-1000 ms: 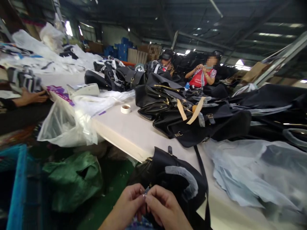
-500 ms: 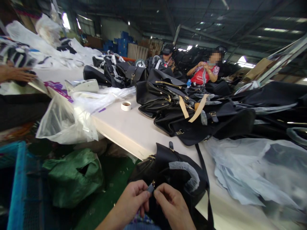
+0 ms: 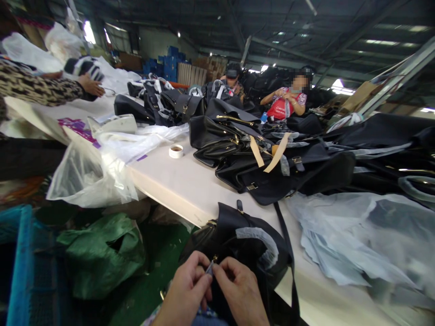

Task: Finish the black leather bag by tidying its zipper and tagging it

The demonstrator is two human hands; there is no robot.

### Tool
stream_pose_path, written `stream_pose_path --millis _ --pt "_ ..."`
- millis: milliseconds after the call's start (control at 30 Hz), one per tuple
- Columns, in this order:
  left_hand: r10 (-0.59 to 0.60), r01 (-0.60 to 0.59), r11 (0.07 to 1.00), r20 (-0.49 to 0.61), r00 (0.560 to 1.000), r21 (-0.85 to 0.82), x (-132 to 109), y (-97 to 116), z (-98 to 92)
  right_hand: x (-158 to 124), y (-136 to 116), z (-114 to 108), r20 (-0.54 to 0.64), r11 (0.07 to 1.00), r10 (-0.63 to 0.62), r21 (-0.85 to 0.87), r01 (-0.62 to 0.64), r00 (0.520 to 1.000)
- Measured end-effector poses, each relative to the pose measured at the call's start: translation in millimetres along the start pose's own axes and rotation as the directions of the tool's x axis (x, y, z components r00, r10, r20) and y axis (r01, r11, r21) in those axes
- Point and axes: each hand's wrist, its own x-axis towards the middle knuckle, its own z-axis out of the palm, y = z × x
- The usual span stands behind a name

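The left hand [image 3: 189, 281] pinched a small, flat grey tab [image 3: 210, 268] on a soft, black, leathery bag [image 3: 242, 251], at two o'clock. I couldn't tell whether the right hand [image 3: 239, 281] gripped. Cloudy plastic [image 3: 249, 233] already wrapped the curved handle [image 3: 272, 251]; the tab seemed unfinished.

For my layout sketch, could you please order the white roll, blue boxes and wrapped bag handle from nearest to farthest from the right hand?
Head view, from the right hand:
1. Wrapped bag handle, just beyond it, on the black bag.
2. White roll, ahead and left, on the table.
3. Blue boxes, far back and left.
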Motion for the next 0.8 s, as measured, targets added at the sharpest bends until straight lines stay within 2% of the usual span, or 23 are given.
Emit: stream_pose_path --millis 67,133,233,300,400,567,667,733,800 --pt "0.109 -0.100 0.987 -0.065 0.992 0.129 -2.7 -7.4 -0.8 0.3 -2.9 -0.7 0.000 1.000 0.006 -0.004 -0.006 1.000" --pt "0.257 -0.223 0.933 -0.087 0.962 0.282 -2.2 -19.0 -2.9 0.8 -4.9 -1.4 0.002 1.000 0.008 -0.003 -0.008 1.000" --pt "0.413 -0.365 0.842 -0.039 0.910 0.396 3.3 -38.9 -6.7 1.5 -6.5 -2.0 0.002 1.000 0.003 0.004 -0.003 1.000" --pt "0.451 -0.406 0.809 -0.005 0.892 0.425 6.6 -47.5 -8.4 1.7 -6.8 -1.9 -0.010 1.000 -0.006 0.011 0.006 1.000" --pt "0.417 -0.365 0.821 -0.024 0.909 0.440 6.2 -46.5 -8.8 2.2 -5.6 -0.5 -0.024 1.000 -0.018 0.016 0.019 1.000" --pt "0.288 -0.245 0.907 -0.081 0.954 0.344 -2.2 -19.1 -4.3 2.9 4.5 0.1 0.003 0.999 -0.049 0.016 0.049 0.999" --pt "0.112 -0.102 0.990 -0.090 0.990 0.102 -2.0 -5.8 -0.8 1.7 11.8 -2.8 0.041 0.997 -0.063 0.052 0.061 0.997" --pt "0.013 -0.018 0.996 -0.063 0.998 -0.084 1.0 -3.1 0.7 0.0 14.6 -4.3 0.057 0.994 -0.059 0.100 0.054 0.997" --pt "-0.033 0.028 0.980 -0.020 0.999 -0.199 4.5 -4.6 1.6 -2.0 15.6 -3.2 0.049 0.989 -0.050 0.145 0.042 0.998"
